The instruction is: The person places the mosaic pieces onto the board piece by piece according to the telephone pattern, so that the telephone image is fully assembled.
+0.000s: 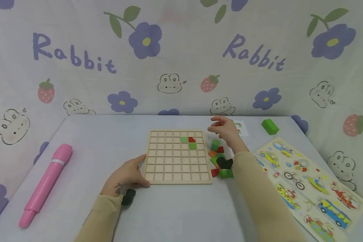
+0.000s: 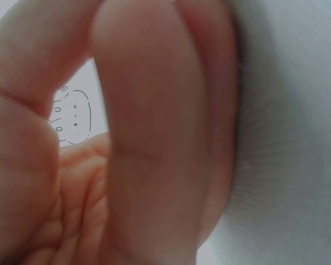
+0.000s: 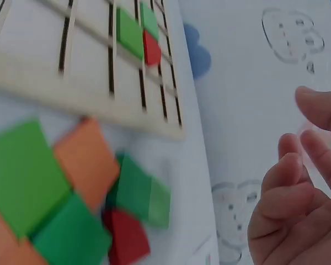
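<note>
A square wooden grid board (image 1: pixel 167 160) lies flat on the table. Three coloured pieces sit in its upper right cells: a light green square (image 1: pixel 184 139), a red rounded piece (image 1: pixel 192 139) and a green square (image 1: pixel 192 146). My left hand (image 1: pixel 127 175) holds the board at its left edge, thumb at the near corner; the left wrist view is filled by bent fingers. Raised past the board's far right corner, my right hand (image 1: pixel 225 130) has loosely bent fingers with nothing between them. Loose green (image 3: pixel 26 175), orange (image 3: pixel 88 160) and red (image 3: pixel 127 234) blocks lie below it.
A printed card (image 1: pixel 243 129) lies partly behind the right hand. Farther right are a green block (image 1: pixel 270 126) and a vehicle picture puzzle board (image 1: pixel 313 188), partly covered by the right sleeve. A pink stick-shaped toy (image 1: pixel 45 186) lies on the left.
</note>
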The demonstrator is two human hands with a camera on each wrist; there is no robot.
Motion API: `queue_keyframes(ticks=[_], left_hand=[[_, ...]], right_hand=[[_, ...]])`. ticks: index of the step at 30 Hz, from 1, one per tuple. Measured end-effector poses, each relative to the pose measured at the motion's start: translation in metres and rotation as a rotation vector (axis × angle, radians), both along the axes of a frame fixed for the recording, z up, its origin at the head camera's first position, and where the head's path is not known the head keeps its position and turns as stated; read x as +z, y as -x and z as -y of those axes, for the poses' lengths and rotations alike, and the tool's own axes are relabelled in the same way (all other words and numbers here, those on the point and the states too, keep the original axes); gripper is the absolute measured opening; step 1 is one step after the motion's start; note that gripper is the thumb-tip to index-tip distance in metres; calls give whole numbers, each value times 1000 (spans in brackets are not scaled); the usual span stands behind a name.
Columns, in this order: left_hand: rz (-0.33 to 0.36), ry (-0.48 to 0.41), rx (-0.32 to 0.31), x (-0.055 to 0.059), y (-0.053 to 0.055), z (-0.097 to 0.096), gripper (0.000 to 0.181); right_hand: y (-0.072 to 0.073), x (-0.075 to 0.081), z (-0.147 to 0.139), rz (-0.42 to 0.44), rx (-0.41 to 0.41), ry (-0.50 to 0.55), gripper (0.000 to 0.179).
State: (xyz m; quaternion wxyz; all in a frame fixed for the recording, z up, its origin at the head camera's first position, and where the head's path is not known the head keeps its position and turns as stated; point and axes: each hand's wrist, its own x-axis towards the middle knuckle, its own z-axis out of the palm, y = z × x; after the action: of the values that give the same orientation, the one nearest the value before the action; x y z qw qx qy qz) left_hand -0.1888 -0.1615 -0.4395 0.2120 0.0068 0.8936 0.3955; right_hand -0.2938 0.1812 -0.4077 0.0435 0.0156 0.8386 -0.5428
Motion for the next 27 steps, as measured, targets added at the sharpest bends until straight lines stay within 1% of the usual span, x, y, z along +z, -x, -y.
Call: queue_keyframes(ticks=[4,8,10,13,17,24,27], left_hand=[[-5,9,-3,1,0,1,113],[6,7,-2,2,0,0,112],[9,7,-7,2,0,0,112],[7,2,-11,2,0,-1,112],[3,-5,-12,1,0,0,112],[-1,0,-9,0,0,0,112],[5,-6,-6,1,1,0,112]], right_hand=[[1,-7,-17,86,-30,-117,46],[2,-14,-24,157,-28,-233,42],[3,-17,-25,177,-33,-284,38],[3,-22,-25,228,-52,-313,32],[3,-26,-23,253,-59,-322,28],[2,-25,-19,242,-100,-333,26],[1,-24,-18,236,-98,-355,29]])
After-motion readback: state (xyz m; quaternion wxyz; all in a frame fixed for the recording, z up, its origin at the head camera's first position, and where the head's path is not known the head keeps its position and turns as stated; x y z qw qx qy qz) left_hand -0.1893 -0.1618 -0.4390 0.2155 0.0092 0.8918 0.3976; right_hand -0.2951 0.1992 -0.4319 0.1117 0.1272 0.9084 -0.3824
